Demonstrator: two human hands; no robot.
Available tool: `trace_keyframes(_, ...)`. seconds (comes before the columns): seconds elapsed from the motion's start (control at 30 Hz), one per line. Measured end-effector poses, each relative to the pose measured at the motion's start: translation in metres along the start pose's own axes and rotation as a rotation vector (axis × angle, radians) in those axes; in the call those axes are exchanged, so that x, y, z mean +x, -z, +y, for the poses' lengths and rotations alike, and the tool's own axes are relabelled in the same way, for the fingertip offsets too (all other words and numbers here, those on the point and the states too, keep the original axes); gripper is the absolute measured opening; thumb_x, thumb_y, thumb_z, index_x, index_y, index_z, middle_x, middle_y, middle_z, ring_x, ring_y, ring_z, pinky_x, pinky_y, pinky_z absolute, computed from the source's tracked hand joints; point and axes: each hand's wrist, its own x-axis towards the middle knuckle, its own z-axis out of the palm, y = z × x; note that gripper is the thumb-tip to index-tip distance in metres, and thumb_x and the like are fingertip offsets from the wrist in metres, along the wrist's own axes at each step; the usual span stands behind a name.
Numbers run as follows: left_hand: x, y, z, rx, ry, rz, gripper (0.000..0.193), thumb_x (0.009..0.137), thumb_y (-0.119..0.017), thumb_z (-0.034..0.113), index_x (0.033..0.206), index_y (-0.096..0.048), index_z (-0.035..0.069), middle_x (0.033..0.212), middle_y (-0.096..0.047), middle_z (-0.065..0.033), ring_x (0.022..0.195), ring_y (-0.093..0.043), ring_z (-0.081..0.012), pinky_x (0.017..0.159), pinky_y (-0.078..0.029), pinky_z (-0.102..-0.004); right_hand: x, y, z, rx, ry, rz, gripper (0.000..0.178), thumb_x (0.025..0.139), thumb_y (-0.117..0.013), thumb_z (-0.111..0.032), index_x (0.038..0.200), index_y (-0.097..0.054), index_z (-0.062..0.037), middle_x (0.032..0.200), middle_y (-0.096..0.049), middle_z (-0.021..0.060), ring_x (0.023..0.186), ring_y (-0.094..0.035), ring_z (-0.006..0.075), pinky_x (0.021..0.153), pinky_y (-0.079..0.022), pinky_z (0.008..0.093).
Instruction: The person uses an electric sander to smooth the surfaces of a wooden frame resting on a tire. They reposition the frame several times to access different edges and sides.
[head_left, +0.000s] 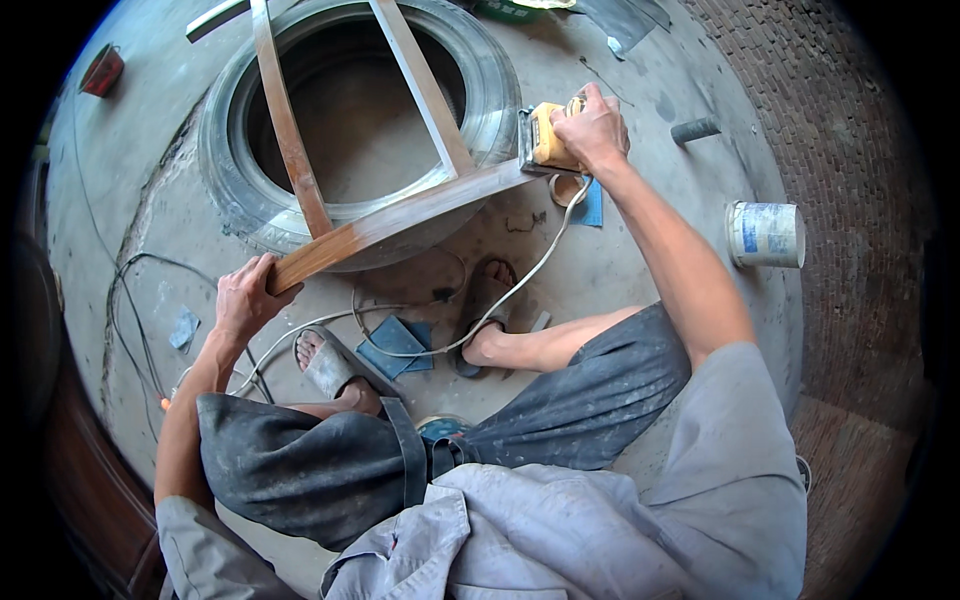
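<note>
A wooden frame (395, 222) with two long side pieces rests across a large tyre (222, 165). My left hand (247, 297) is closed round the left end of its near crosspiece, where the wood is reddish brown. Toward the right, the crosspiece looks pale and dusty. My right hand (594, 130) grips a yellow electric sander (549, 135) from above, its pad at the right end of that crosspiece. A pale power cord (520, 283) runs from the sander down past my feet.
Blue sandpaper sheets (393, 345) lie between my sandalled feet, near the looping cord. A white bucket (766, 234) lies on its side at right, near a dark cylinder (696, 130). A red bucket (102, 71) stands far left. Dark cable (118, 275) trails along the left floor.
</note>
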Motion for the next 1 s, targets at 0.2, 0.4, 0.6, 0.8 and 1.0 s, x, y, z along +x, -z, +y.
trace_keyframes(0.2, -0.003, 0.002, -0.004, -0.016, 0.006, -0.003, 0.041, 0.075, -0.088, 0.026, 0.103, -0.067, 0.006, 0.09, -0.07, -0.012, 0.078, -0.07, -0.0326, 0.068, -0.057, -0.0426, -0.029, -0.003, -0.021, 0.022, 0.092, -0.037, 0.057, 0.081, -0.074, -0.037, 0.13, -0.06, -0.0117, 0.128, -0.058, 0.0226, 0.12, -0.061, 0.0427, 0.1, -0.052, 0.0523)
trace_keyframes(0.4, -0.002, 0.001, -0.001, -0.004, 0.002, -0.001, 0.04, 0.076, -0.088, 0.026, 0.104, -0.067, 0.006, 0.09, -0.07, -0.0119, 0.079, -0.071, -0.0325, 0.068, -0.057, -0.0419, -0.009, -0.001, 0.001, 0.001, 0.049, -0.008, 0.057, 0.081, -0.073, -0.039, 0.129, -0.06, -0.0128, 0.127, -0.058, 0.0244, 0.117, -0.063, 0.0431, 0.098, -0.053, 0.0518)
trace_keyframes(0.6, -0.002, -0.002, -0.004, -0.006, -0.006, 0.037, 0.04, 0.075, -0.087, 0.032, 0.101, -0.065, 0.01, 0.084, -0.067, -0.0084, 0.077, -0.07, -0.03, 0.066, -0.056, -0.0421, -0.002, -0.002, 0.008, 0.011, 0.088, 0.054, 0.051, 0.082, -0.075, -0.04, 0.122, -0.061, -0.0112, 0.119, -0.062, 0.0222, 0.11, -0.065, 0.0429, 0.096, -0.052, 0.0514)
trace_keyframes(0.8, -0.004, 0.001, -0.004, -0.001, -0.007, 0.025, 0.04, 0.076, -0.087, 0.03, 0.101, -0.066, 0.008, 0.085, -0.067, -0.01, 0.077, -0.07, -0.031, 0.067, -0.056, -0.0423, -0.014, -0.007, 0.004, -0.009, 0.146, 0.004, 0.059, 0.08, -0.074, -0.04, 0.129, -0.059, -0.0114, 0.126, -0.06, 0.0242, 0.114, -0.065, 0.044, 0.094, -0.054, 0.0525)
trace_keyframes(1.0, 0.0, -0.003, -0.005, -0.017, -0.03, 0.019, 0.039, 0.076, -0.088, 0.025, 0.1, -0.065, 0.004, 0.086, -0.067, -0.0124, 0.076, -0.069, -0.0328, 0.066, -0.055, -0.0428, -0.013, 0.0, -0.001, -0.015, 0.075, -0.017, 0.059, 0.081, -0.072, -0.037, 0.133, -0.057, -0.011, 0.127, -0.058, 0.0224, 0.12, -0.061, 0.0438, 0.098, -0.053, 0.054)
